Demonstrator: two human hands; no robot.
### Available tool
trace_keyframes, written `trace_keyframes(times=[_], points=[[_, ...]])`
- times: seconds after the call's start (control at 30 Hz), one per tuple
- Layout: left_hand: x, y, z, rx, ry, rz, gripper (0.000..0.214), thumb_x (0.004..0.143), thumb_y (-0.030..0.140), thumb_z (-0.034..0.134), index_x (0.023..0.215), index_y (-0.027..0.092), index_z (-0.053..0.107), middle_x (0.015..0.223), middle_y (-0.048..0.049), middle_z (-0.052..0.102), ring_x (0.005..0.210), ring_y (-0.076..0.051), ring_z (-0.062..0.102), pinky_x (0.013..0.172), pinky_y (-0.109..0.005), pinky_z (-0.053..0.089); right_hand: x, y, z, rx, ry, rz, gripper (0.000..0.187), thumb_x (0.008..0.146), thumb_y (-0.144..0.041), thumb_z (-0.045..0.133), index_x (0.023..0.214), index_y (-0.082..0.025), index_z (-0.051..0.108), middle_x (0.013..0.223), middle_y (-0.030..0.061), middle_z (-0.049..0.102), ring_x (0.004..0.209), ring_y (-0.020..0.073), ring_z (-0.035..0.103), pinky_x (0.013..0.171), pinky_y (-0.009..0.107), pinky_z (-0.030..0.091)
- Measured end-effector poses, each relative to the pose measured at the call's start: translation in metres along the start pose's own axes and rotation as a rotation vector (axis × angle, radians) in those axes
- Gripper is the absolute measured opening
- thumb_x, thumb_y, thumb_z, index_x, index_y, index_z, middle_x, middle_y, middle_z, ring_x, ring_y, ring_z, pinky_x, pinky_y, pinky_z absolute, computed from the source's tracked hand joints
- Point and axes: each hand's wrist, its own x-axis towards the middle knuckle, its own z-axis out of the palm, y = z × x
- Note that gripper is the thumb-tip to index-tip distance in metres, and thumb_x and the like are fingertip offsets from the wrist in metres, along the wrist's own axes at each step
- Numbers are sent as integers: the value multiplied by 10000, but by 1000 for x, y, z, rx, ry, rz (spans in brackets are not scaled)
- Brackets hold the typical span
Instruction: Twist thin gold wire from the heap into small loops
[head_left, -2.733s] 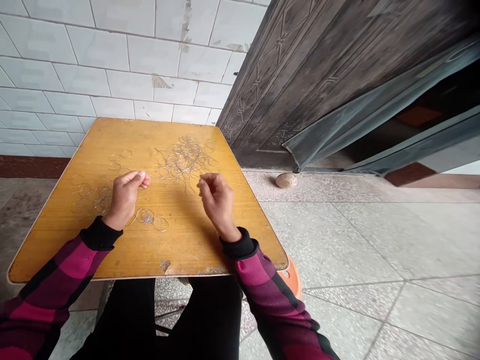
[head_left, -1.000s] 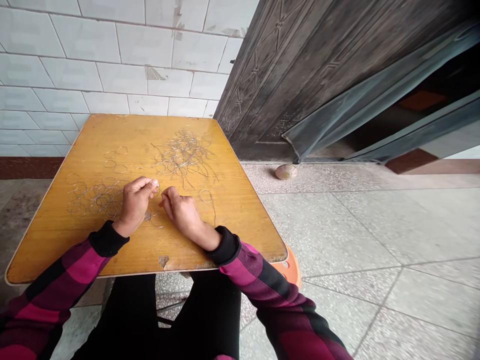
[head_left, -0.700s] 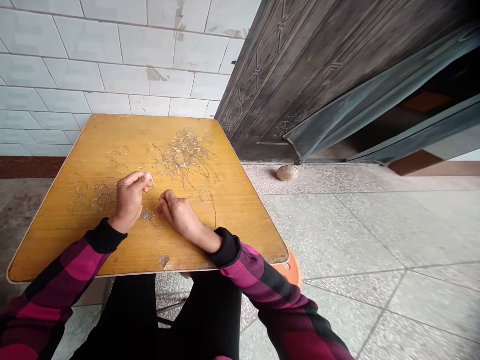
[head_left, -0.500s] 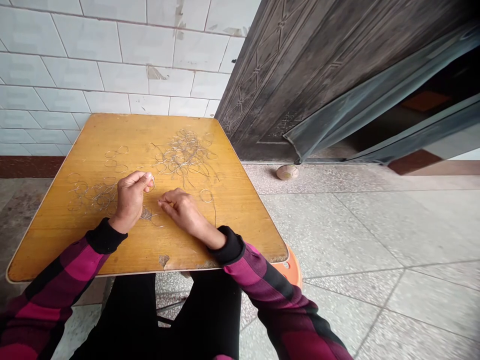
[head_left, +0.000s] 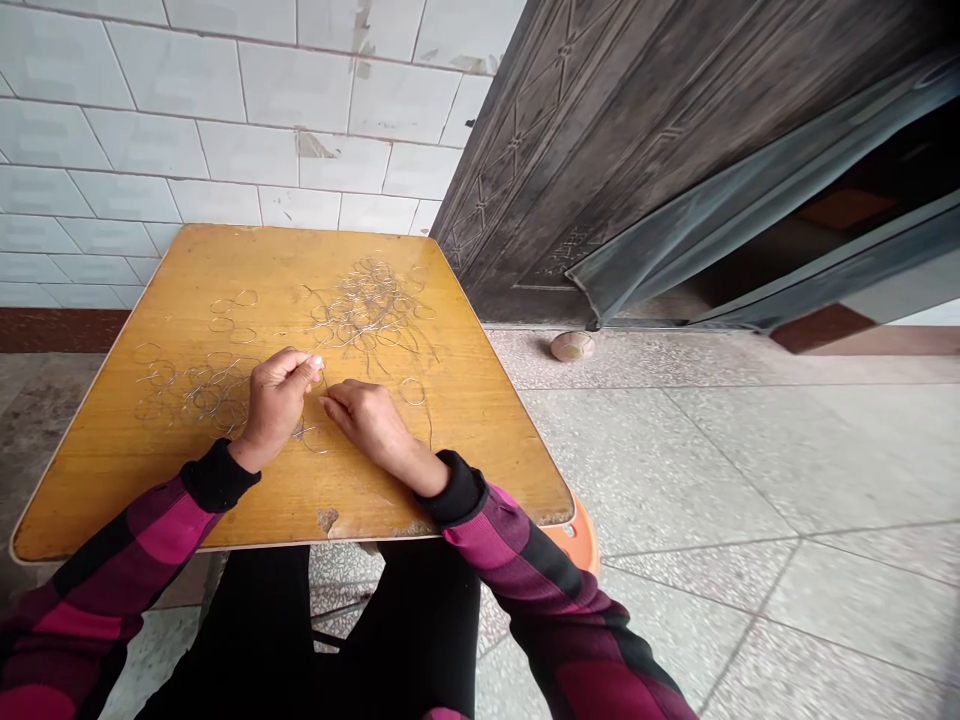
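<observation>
Thin wire rings (head_left: 316,438) lie on the yellow surface (head_left: 112,475) under the hands. The left hand's (head_left: 276,408) fingers (head_left: 306,368) pinch a wire (head_left: 322,382); the right hand's (head_left: 371,422) stay together. A big tangle (head_left: 367,310) is still left, beyond them.

Head camera | worn on head, facing forward and down | near left hand (head_left: 274,410), right hand (head_left: 371,425), table (head_left: 465,430) (sole view)
</observation>
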Motion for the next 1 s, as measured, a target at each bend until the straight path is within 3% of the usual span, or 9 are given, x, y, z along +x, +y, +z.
trace_keyframes(times=[0.17, 0.4, 0.6, 0.77, 1.0], points=[[-2, -1, 1, 18, -29, 34, 262, 858, 234, 589, 602, 177, 576, 586, 30, 511, 569, -99, 465, 589, -259, 367, 0, -4, 0, 128, 16, 42, 298, 947, -235, 430, 684, -158, 547, 569, -6, 537, 502, 83, 434, 557, 227, 337], [2, 2, -1, -45, 18, -17, 256, 836, 242, 611, 591, 175, 582, 587, 23, 532, 550, -98, 462, 566, -255, 377, -1, -8, -4, 621, -155, 211, 306, 935, -246, 403, 684, -152, 550, 599, 7, 614, 509, 86, 598, 554, 210, 485], [6, 3, -4, -91, 67, -45, 240, 816, 245, 630, 589, 175, 604, 591, 14, 562, 549, -100, 472, 554, -253, 380, 1, -10, 3, 852, -238, 364, 257, 894, -197, 445, 689, -134, 587, 645, 15, 649, 513, 84, 627, 530, 209, 538], [7, 2, -7, -101, 91, -57, 226, 809, 235, 633, 592, 174, 616, 581, 17, 570, 549, -95, 472, 568, -250, 378, 1, -9, 8, 935, -264, 481, 208, 862, -146, 456, 749, -117, 628, 637, 20, 669, 512, 98, 639, 537, 238, 567], [15, 5, -12, -152, 128, -92, 245, 792, 257, 637, 568, 169, 590, 571, 11, 560, 542, -89, 447, 554, -241, 363, -3, -7, 7, 987, -347, 459, 188, 859, -190, 515, 741, -114, 640, 640, 16, 681, 521, 84, 637, 543, 215, 560]])
